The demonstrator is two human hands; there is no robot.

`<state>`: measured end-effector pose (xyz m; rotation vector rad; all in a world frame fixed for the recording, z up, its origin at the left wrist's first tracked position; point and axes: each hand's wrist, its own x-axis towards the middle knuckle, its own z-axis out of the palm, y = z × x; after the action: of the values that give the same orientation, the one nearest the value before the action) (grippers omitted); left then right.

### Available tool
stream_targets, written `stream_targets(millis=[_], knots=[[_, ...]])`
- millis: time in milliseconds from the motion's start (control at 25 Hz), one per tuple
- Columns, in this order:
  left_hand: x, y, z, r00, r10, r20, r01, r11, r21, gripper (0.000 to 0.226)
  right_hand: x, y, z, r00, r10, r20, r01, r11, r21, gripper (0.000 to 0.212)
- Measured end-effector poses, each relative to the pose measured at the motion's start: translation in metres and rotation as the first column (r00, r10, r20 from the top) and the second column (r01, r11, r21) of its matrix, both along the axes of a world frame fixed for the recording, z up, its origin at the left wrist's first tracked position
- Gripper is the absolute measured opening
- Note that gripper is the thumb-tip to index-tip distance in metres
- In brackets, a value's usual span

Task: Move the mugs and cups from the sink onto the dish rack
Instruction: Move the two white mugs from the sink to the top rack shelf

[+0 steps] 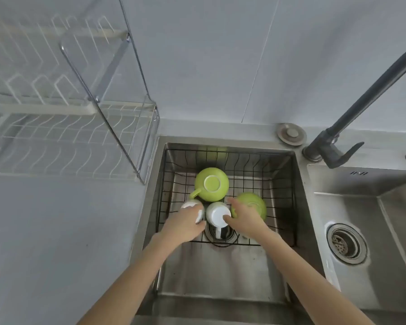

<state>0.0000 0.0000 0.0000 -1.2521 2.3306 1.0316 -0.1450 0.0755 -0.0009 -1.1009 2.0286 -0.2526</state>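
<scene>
Four upside-down cups sit in a black wire basket [279,184] inside the left sink [220,273]. A green mug [212,184] stands at the back, its handle pointing left. My left hand [185,225] is closed over a white cup [190,204] at the front left. In the middle is a white mug [216,213], handle toward me. My right hand [245,216] hovers with its fingers apart; its thumb and forefinger touch the white mug's right side. The palm covers part of a second green cup [256,200]. The white dish rack [63,137] is at the left.
The rack has two tiers and a chrome frame [108,95] at its right end, close to the sink's left rim. A dark faucet [352,118] arches at the right. The second basin [384,219] with a drain strainer lies right of it. Grey counter [56,242] lies at the front left.
</scene>
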Motion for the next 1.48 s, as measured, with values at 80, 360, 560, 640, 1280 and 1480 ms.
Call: stream_targets(millis=[80, 360, 560, 640, 1280, 1480], knots=[[-0.009, 0.004, -0.015, 1.000, -0.010, 0.004, 0.010, 0.999, 0.037, 0.045, -0.001, -0.004, -0.014, 1.000, -0.019, 0.014, 0.018, 1.000, 0.010, 0.058], [-0.028, 0.020, -0.070, 0.994, 0.106, -0.002, -0.105, 0.991, 0.078, 0.067, -0.010, -0.007, -0.061, 0.988, -0.107, 0.107, 0.095, 0.989, 0.112, 0.059], [-0.037, 0.018, -0.085, 0.980, 0.199, -0.027, -0.195, 0.974, 0.117, 0.076, -0.010, -0.008, -0.075, 0.966, -0.206, 0.155, 0.199, 0.978, 0.056, 0.051], [-0.038, 0.018, -0.088, 0.976, 0.217, -0.029, -0.212, 0.969, 0.127, 0.077, -0.009, -0.008, -0.077, 0.964, -0.215, 0.154, 0.211, 0.976, 0.042, 0.050], [-0.043, 0.031, -0.077, 0.970, 0.226, -0.088, -0.230, 0.973, -0.035, 0.069, -0.008, 0.009, -0.064, 0.991, -0.087, 0.097, 0.082, 0.995, 0.049, 0.062], [-0.047, 0.027, -0.058, 0.958, 0.219, -0.188, -0.229, 0.973, -0.035, 0.063, -0.006, 0.024, -0.051, 0.996, -0.059, -0.061, 0.052, 0.994, -0.097, 0.067]])
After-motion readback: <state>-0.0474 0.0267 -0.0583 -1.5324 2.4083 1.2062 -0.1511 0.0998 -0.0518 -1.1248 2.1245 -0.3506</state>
